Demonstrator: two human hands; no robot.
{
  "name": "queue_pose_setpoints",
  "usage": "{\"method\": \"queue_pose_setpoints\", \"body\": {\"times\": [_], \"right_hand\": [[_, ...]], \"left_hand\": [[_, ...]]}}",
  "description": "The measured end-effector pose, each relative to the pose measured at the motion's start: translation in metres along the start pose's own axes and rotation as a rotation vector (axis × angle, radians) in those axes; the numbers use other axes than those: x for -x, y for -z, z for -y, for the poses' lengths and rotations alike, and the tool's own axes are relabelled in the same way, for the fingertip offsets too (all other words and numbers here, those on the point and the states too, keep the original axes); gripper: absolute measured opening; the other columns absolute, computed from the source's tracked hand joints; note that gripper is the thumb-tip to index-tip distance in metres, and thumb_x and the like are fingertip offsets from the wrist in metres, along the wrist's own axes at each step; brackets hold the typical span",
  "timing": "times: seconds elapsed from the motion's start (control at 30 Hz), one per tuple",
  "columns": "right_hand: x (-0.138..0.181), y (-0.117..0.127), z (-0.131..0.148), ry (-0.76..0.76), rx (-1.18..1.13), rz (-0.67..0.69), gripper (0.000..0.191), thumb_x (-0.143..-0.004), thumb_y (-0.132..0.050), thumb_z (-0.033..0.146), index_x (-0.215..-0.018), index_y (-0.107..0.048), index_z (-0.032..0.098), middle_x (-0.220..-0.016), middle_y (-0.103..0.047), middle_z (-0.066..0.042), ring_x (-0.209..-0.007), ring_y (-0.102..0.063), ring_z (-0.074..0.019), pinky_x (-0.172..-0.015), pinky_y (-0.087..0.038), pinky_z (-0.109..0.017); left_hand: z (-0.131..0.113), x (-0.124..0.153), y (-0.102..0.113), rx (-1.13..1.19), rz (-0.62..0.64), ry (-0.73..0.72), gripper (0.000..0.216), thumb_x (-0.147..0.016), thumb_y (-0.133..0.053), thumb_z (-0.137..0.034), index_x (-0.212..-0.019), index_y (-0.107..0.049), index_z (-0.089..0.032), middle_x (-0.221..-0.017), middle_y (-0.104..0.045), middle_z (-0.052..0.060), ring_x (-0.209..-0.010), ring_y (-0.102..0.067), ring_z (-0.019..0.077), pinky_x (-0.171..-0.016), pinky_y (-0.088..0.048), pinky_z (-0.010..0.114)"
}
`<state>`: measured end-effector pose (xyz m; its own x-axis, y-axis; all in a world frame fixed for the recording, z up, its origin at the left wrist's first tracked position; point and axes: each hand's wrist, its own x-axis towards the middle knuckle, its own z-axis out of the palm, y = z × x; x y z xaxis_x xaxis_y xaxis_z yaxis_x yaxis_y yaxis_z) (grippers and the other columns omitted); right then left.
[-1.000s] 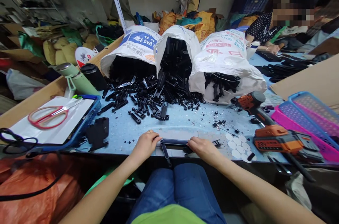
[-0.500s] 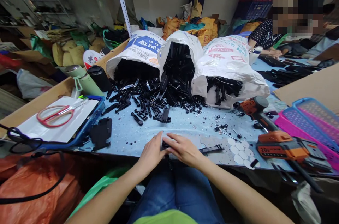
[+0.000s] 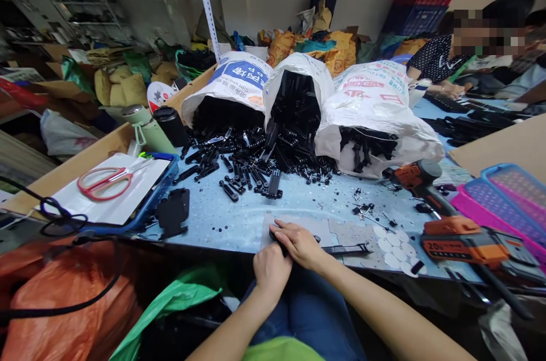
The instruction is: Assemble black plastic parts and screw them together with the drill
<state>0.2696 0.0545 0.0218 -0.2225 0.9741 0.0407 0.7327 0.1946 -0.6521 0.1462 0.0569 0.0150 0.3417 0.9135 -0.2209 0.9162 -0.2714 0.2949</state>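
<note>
Both hands meet at the front edge of the table. My left hand (image 3: 272, 270) is closed in a fist at the edge, its fingers wrapped round something dark that is mostly hidden. My right hand (image 3: 298, 244) lies over a black plastic part (image 3: 275, 235), fingers pressed together on it; only its end shows beyond the fingertips. Just right of the right hand, a long black arm-like part (image 3: 347, 249) rests on a grey mat (image 3: 339, 228). Loose black link pieces (image 3: 273, 183) lie farther back on the blue table (image 3: 230, 219).
Three white sacks (image 3: 375, 88) spill black parts at the back. An orange cordless drill (image 3: 460, 241) and white discs (image 3: 394, 247) are at right. Red-handled scissors (image 3: 106, 182) lie on paper in a blue tray (image 3: 157, 202) at left. A co-worker (image 3: 435, 59) sits far right.
My left hand has moved down and right, turning from a flat pose beside the right hand into a fist at the table edge. The view has shifted slightly left.
</note>
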Motion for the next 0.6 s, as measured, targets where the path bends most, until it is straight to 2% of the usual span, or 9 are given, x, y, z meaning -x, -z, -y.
{"method": "queue_pose_setpoints", "body": {"times": [0.1, 0.2, 0.23, 0.27, 0.33, 0.4, 0.47, 0.53, 0.6], "right_hand": [[0.009, 0.009, 0.006, 0.039, 0.019, -0.006, 0.043, -0.095, -0.025, 0.037, -0.126, -0.05, 0.022, -0.132, -0.047, -0.007, -0.125, -0.039, -0.0206, -0.1, -0.036, -0.037], [0.04, 0.024, -0.007, 0.075, 0.174, -0.143, 0.053, -0.087, -0.041, 0.05, -0.132, -0.042, 0.021, -0.143, -0.029, -0.011, -0.128, -0.034, -0.0252, -0.101, -0.034, -0.041], [0.053, 0.028, -0.017, 0.05, 0.261, -0.207, 0.062, -0.081, -0.047, 0.056, -0.13, -0.043, 0.019, -0.142, -0.031, -0.014, -0.125, -0.036, -0.0285, -0.099, -0.035, -0.043], [0.065, 0.031, -0.029, 0.006, 0.354, -0.258, 0.068, -0.074, -0.052, 0.062, -0.125, -0.047, 0.016, -0.135, -0.039, -0.018, -0.119, -0.042, -0.0316, -0.094, -0.039, -0.046], [0.086, 0.034, -0.053, -0.085, 0.516, -0.288, 0.063, -0.067, -0.054, 0.068, -0.101, -0.059, 0.015, -0.106, -0.059, -0.018, -0.095, -0.056, -0.0316, -0.077, -0.045, -0.043], [0.101, 0.039, -0.068, -0.128, 0.59, -0.262, 0.052, -0.07, -0.05, 0.069, -0.074, -0.059, 0.018, -0.073, -0.061, -0.01, -0.069, -0.058, -0.0246, -0.06, -0.043, -0.035], [0.109, 0.047, -0.066, -0.105, 0.54, -0.237, 0.05, -0.076, -0.044, 0.067, -0.061, -0.052, 0.02, -0.059, -0.055, -0.006, -0.057, -0.052, -0.0195, -0.052, -0.037, -0.03], [0.114, 0.06, -0.047, -0.028, 0.346, -0.206, 0.054, -0.082, -0.03, 0.066, -0.058, -0.049, 0.021, -0.056, -0.052, -0.005, -0.053, -0.049, -0.0176, -0.051, -0.033, -0.03], [0.116, 0.069, -0.018, 0.064, 0.05, -0.146, 0.059, -0.086, -0.014, 0.062, -0.057, -0.047, 0.022, -0.053, -0.048, -0.004, -0.052, -0.047, -0.0171, -0.053, -0.033, -0.031]], "left_hand": [[0.007, 0.002, 0.004, -0.008, -0.032, -0.173, 0.032, -0.087, -0.04, -0.035, -0.085, -0.064, -0.014, -0.077, -0.066, 0.014, -0.073, -0.064, 0.0247, -0.065, -0.046, 0.032], [0.019, -0.01, 0.012, -0.047, -0.207, -0.546, 0.03, -0.089, -0.038, -0.032, -0.101, -0.061, -0.016, -0.096, -0.064, 0.014, -0.09, -0.059, 0.0248, -0.076, -0.045, 0.036], [0.021, -0.017, 0.013, -0.076, -0.261, -0.699, 0.032, -0.09, -0.038, -0.033, -0.11, -0.056, -0.016, -0.105, -0.061, 0.015, -0.098, -0.056, 0.0254, -0.081, -0.043, 0.037], [0.021, -0.026, 0.014, -0.112, -0.286, -0.84, 0.036, -0.09, -0.039, -0.035, -0.118, -0.051, -0.015, -0.112, -0.058, 0.015, -0.102, -0.054, 0.0259, -0.084, -0.042, 0.039], [0.017, -0.043, 0.013, -0.175, -0.248, -1.026, 0.045, -0.088, -0.043, -0.039, -0.124, -0.045, -0.012, -0.111, -0.058, 0.016, -0.1, -0.054, 0.0258, -0.083, -0.042, 0.038], [0.009, -0.054, 0.011, -0.198, -0.177, -1.049, 0.041, -0.088, -0.042, -0.042, -0.11, -0.054, -0.01, -0.095, -0.063, 0.014, -0.088, -0.057, 0.0246, -0.073, -0.045, 0.035], [0.002, -0.052, 0.015, -0.15, -0.151, -1.0, 0.043, -0.09, -0.035, -0.045, -0.086, -0.061, -0.011, -0.077, -0.063, 0.012, -0.074, -0.059, 0.0225, -0.063, -0.044, 0.032], [-0.003, -0.037, 0.024, 0.021, -0.16, -0.994, 0.052, -0.092, -0.024, -0.046, -0.069, -0.058, -0.014, -0.064, -0.061, 0.01, -0.061, -0.057, 0.0191, -0.056, -0.041, 0.029], [-0.01, -0.014, 0.036, 0.316, -0.161, -1.044, 0.059, -0.092, -0.013, -0.047, -0.063, -0.054, -0.016, -0.055, -0.057, 0.007, -0.052, -0.053, 0.0154, -0.051, -0.039, 0.027]]}}
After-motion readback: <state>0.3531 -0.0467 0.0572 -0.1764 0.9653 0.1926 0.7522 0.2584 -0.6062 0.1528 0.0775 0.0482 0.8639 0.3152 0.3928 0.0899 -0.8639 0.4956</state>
